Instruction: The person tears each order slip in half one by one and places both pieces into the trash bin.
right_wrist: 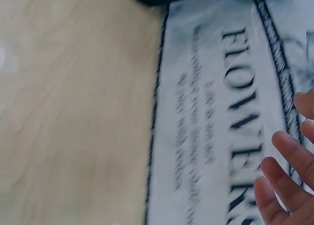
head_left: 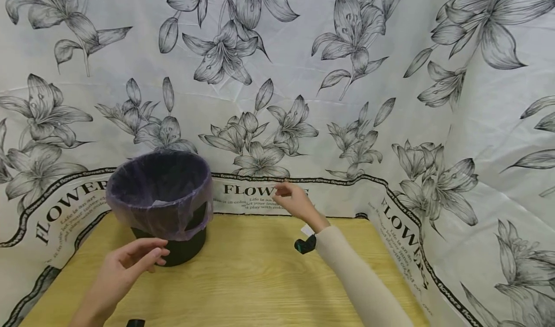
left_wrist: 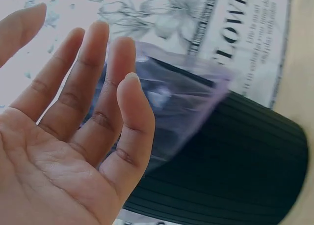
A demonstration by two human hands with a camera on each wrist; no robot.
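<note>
A black bin (head_left: 186,252) stands on the left of the table, lined with a translucent purple bin bag (head_left: 130,216) folded over its rim. Just in front of the bin is my left hand (head_left: 125,274), its fingers loosely bent and nothing held; in the left wrist view its palm (left_wrist: 54,161) faces the camera. My right hand (head_left: 297,202) is raised over the back of the table, right of the bin, and it is free of any object. Its fingers are slightly bent in the right wrist view, where the hand (right_wrist: 289,176) is partly cut off.
A yellowish wooden table (head_left: 256,274) spreads beneath both hands. Behind it and along its sides hangs a white cloth (head_left: 277,86) printed with lilies. A small black object (head_left: 305,244) shows beside my right wrist. Something small and white (head_left: 161,203) is inside the bin.
</note>
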